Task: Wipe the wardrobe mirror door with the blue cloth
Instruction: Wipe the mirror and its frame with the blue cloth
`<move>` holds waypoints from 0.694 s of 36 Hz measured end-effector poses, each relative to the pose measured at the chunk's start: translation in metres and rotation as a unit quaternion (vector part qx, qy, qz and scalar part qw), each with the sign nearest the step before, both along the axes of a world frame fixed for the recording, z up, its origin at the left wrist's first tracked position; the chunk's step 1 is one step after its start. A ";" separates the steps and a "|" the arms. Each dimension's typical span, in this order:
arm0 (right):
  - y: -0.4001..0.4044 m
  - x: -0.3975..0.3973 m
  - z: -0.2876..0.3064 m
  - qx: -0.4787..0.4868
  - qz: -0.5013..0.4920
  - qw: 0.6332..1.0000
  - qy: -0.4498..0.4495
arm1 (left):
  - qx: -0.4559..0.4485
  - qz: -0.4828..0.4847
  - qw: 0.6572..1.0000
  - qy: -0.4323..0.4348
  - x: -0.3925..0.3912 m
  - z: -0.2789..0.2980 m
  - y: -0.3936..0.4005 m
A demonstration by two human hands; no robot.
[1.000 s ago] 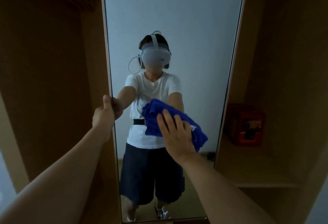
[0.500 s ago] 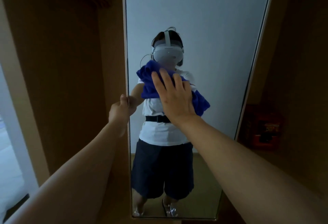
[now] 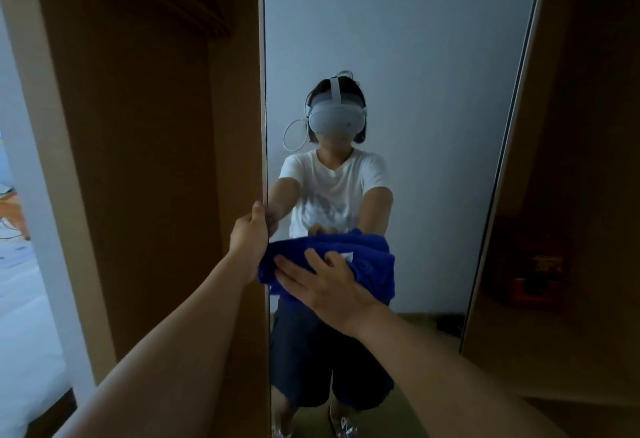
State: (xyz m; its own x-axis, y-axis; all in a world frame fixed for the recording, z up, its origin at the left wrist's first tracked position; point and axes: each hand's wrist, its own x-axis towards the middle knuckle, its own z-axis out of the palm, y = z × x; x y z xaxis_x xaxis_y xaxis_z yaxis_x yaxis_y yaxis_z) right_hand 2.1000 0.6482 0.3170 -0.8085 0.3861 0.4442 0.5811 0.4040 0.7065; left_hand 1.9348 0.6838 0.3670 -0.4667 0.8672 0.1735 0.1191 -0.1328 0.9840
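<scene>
The tall wardrobe mirror door (image 3: 433, 56) fills the middle of the head view and reflects a person in a white shirt with a headset. A bunched blue cloth (image 3: 370, 264) lies against the glass at its lower left. My right hand (image 3: 325, 285) presses flat on the cloth with fingers spread. My left hand (image 3: 251, 233) grips the mirror door's left edge, right beside the cloth.
Brown wardrobe panels (image 3: 145, 160) stand to the left of the door. To the right is a dark wardrobe compartment with a red box (image 3: 540, 274) on a shelf. A pale floor and a room opening (image 3: 20, 264) show at far left.
My right hand has slid the blue cloth down the glass and to the left, from head height of the reflection to waist height. The left hand stays on the door edge.
</scene>
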 end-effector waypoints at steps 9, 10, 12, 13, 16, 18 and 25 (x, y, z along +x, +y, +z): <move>-0.004 -0.002 0.030 -0.019 0.043 0.995 0.083 | -0.020 -0.007 1.000 -0.006 0.001 0.004 -0.007; -0.003 -0.003 0.035 -0.022 0.043 0.992 0.114 | -0.020 -0.011 1.000 -0.012 0.001 0.004 -0.008; -0.002 -0.007 0.038 -0.019 0.037 0.989 0.141 | -0.019 -0.016 1.000 -0.014 0.001 0.004 -0.008; -0.002 -0.008 0.037 -0.012 0.034 0.989 0.142 | -0.018 -0.017 1.000 -0.012 0.000 0.005 -0.008; 0.000 -0.011 0.023 -0.011 0.038 0.987 0.153 | -0.015 -0.019 1.000 -0.002 -0.002 0.005 -0.006; 0.000 -0.013 0.012 -0.012 0.047 0.987 0.154 | -0.017 -0.023 1.000 0.009 -0.004 0.003 -0.004; -0.001 -0.024 -0.031 -0.047 0.040 0.986 0.154 | -0.026 -0.044 0.998 0.036 -0.010 0.001 0.005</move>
State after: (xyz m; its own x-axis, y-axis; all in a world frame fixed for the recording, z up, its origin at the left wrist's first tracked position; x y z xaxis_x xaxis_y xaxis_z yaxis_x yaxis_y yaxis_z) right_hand 2.0755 0.6469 0.2860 -0.6706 0.3773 0.6388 0.7255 0.5133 0.4585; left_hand 1.9245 0.6893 0.3676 -0.3763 0.9130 0.1578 0.1793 -0.0954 0.9792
